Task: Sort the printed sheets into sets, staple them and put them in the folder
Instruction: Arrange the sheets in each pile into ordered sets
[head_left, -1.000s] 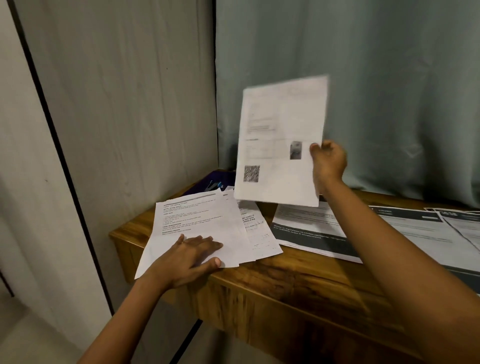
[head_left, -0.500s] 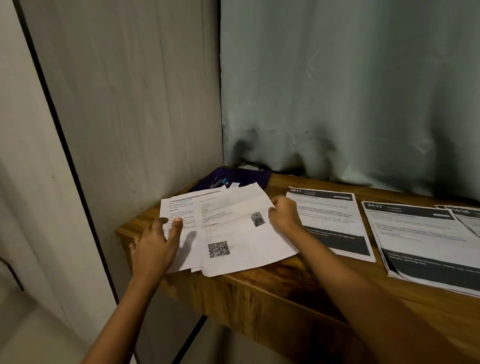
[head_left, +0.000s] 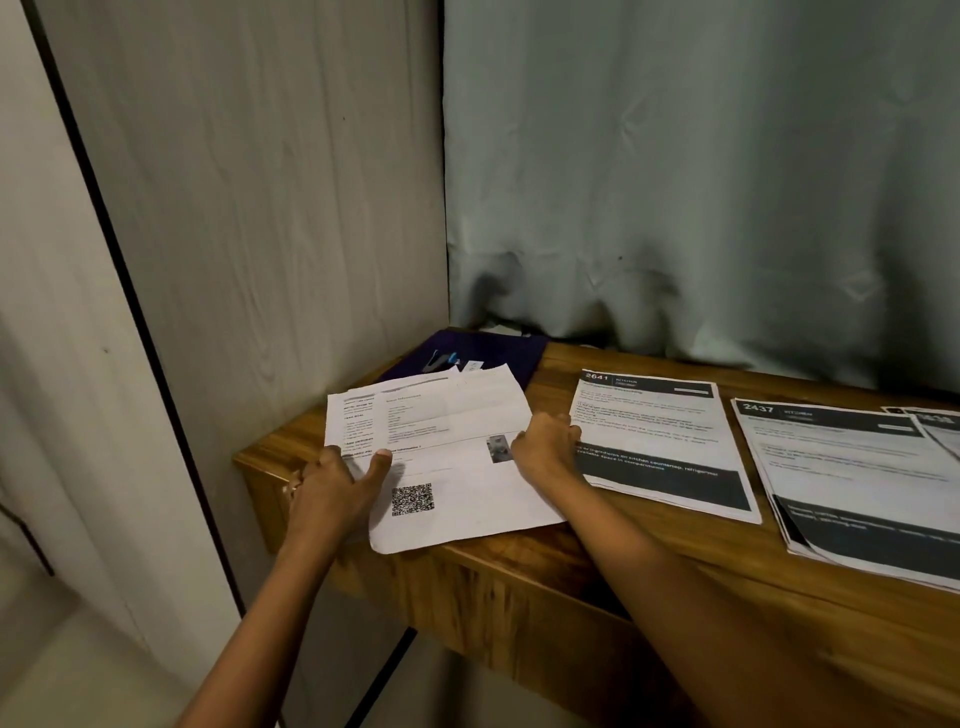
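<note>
the thin, bendy top sheet (head_left: 457, 467) lies left of the 2641 sheet (head_left: 660, 441), both open flat hands, left hand (head_left: 332, 488) and right hand (head_left: 545, 447), press its side edges, best place to hold.

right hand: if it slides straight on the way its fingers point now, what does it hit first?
The right hand lies on the QR-code sheet, fingers aimed right and slightly away. First in line is likely the left edge of the 2641 sheet; its fingertips look at or over that edge already.
</note>
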